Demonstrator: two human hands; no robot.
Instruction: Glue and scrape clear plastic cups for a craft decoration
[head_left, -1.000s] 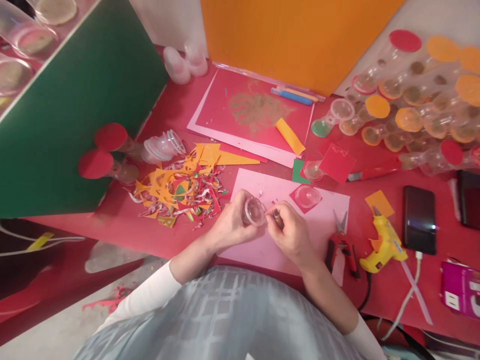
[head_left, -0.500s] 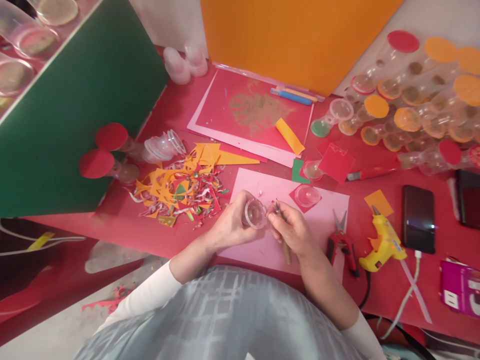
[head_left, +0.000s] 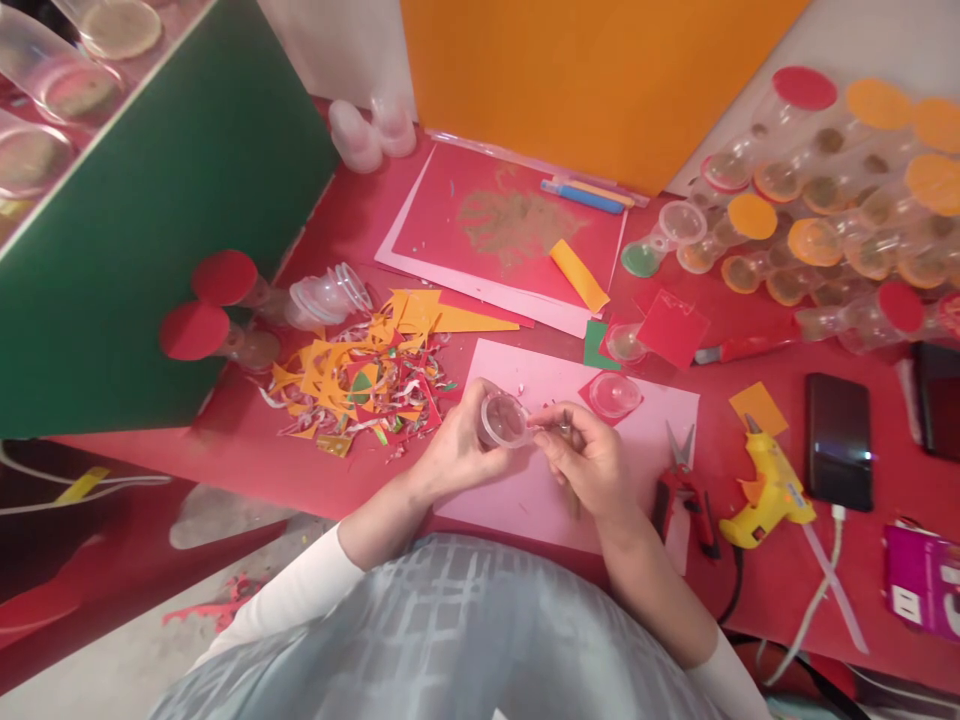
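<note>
My left hand [head_left: 463,448] is closed around a clear plastic cup [head_left: 504,420], its round mouth tilted up towards me. At the cup's right rim, the thumb and forefinger of my right hand [head_left: 581,455] pinch together; what sits between the tips is too small to make out. A slim, pen-shaped craft knife [head_left: 574,502] is tucked in that same hand, its brownish handle pointing down and its tip hidden by the fingers. Beneath both hands lies a pink sheet [head_left: 487,510]. Just beyond them, a clear cup [head_left: 615,394] rests on a red paper square.
Left of my hands is a heap of paper scraps [head_left: 352,375]. To the right lie red-handled snips [head_left: 686,495], a yellow glue gun [head_left: 766,490] and a phone [head_left: 838,440] on a cable. Several joined cups [head_left: 817,240] crowd the back right; a green board [head_left: 172,230] stands left.
The cup in my left hand has shifted slightly up and left. My right fingers have turned and closed in at its rim, and the knife's tip has gone out of sight.
</note>
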